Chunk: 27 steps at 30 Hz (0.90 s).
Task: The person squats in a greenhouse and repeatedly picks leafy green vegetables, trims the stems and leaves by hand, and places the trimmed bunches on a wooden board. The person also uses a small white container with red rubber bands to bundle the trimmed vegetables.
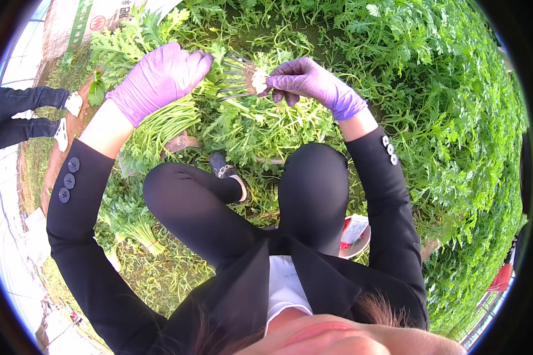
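My right hand (308, 86), in a purple glove, pinches the pale end of a fan-shaped thing with thin dark prongs (243, 78). Its prongs point left, and its brown and whitish base sits at my fingertips; I cannot tell its exact kind. My left hand (166, 77), gloved alike, is closed with its knuckles up, just left of the prongs. Whatever its fingers hold is hidden. Leafy greens (136, 44) show behind the left hand. Below it lies a heap of cut green stems (166, 127).
Dense leafy greens (450, 118) grow along the right. A banded bunch of greens (148, 236) lies at lower left. A bowl (361, 245) with a white packet and red items is beside my knee. Another person's legs (29, 109) stand at left, near a printed sack (71, 29).
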Available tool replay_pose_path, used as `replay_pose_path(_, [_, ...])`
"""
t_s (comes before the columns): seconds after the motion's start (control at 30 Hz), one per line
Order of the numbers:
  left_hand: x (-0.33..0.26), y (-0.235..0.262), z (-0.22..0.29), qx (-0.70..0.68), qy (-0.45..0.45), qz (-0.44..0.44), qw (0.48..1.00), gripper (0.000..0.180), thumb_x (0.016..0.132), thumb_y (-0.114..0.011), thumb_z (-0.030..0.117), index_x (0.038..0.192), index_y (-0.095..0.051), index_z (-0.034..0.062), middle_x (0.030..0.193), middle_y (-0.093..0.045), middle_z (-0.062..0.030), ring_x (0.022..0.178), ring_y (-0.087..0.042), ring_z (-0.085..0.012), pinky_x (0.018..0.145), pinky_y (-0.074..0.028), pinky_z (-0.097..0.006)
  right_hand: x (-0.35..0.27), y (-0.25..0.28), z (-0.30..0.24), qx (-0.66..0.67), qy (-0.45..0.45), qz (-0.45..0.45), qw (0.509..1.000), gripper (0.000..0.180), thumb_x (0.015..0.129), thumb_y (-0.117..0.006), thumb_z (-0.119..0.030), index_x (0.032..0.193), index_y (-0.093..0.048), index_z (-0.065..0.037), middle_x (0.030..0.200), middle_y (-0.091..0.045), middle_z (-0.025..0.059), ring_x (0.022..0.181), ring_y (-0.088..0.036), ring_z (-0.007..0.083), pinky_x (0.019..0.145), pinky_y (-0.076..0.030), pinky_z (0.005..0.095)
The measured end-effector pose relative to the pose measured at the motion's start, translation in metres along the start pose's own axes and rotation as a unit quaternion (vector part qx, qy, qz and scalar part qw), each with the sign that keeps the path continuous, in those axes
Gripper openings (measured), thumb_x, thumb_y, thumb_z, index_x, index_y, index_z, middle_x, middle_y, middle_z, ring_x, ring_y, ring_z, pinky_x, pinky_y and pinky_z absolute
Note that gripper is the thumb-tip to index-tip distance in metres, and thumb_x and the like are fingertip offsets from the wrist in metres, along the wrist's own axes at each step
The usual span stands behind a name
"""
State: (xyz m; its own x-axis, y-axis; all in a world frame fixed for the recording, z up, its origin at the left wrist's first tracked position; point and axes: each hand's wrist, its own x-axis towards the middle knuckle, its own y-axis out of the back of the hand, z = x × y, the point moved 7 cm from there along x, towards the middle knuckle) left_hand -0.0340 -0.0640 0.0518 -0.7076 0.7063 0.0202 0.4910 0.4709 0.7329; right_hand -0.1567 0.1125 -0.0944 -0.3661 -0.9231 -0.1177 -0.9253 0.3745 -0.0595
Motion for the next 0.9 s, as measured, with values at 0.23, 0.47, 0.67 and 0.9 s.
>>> replay_pose_path(0.23, [-0.014,0.015,-0.010,0.025,-0.013,-0.050,0.998,0.056,0.078,-0.064,0.013,0.132,-0.052,0.0047,0.105,-0.061,-0.0037,0.076,-0.056,-0.0175,0.071,-0.049,-0.031,-0.055,0.054,0.023,-0.234,-0.352,0.170,0.890,0.032,0.092,-0.070,-0.032,0.089,-0.075,0.000,0.072,-0.070,0.0028,0.051,-0.056,0.0048,0.047,-0.045,0.0203])
replay_pose_path(0.47, [0.006,0.030,-0.006,0.036,-0.062,0.041,0.997,0.058,0.077,-0.062,0.009,0.134,-0.051,0.0035,0.114,-0.062,-0.0067,0.077,-0.057,-0.0171,0.072,-0.049,-0.030,-0.007,0.005,0.001,-0.048,-0.090,-0.046,0.994,0.034,0.091,-0.071,-0.036,0.094,-0.077,-0.003,0.079,-0.071,0.0018,0.057,-0.056,0.0068,0.056,-0.047,0.0223])
replay_pose_path(0.67, [-0.002,0.047,-0.016,0.064,-0.056,0.052,0.995,0.044,0.083,-0.061,0.009,0.126,-0.052,0.0051,0.092,-0.057,-0.0011,0.072,-0.055,-0.0149,0.064,-0.046,-0.029,-0.070,0.058,0.013,-0.257,-0.299,0.185,0.900,0.031,0.089,-0.072,-0.033,0.087,-0.076,-0.002,0.071,-0.072,0.0031,0.054,-0.059,0.0069,0.049,-0.047,0.0234])
replay_pose_path(0.9, [0.018,0.052,-0.009,0.099,-0.056,0.063,0.992,0.062,0.078,-0.064,0.002,0.138,-0.048,0.0088,0.108,-0.062,-0.0021,0.077,-0.060,-0.0166,0.070,-0.052,-0.031,-0.028,0.007,-0.010,-0.126,-0.086,0.032,0.988,0.032,0.091,-0.071,-0.034,0.100,-0.074,-0.003,0.081,-0.072,0.0033,0.065,-0.062,0.0096,0.064,-0.051,0.0250])
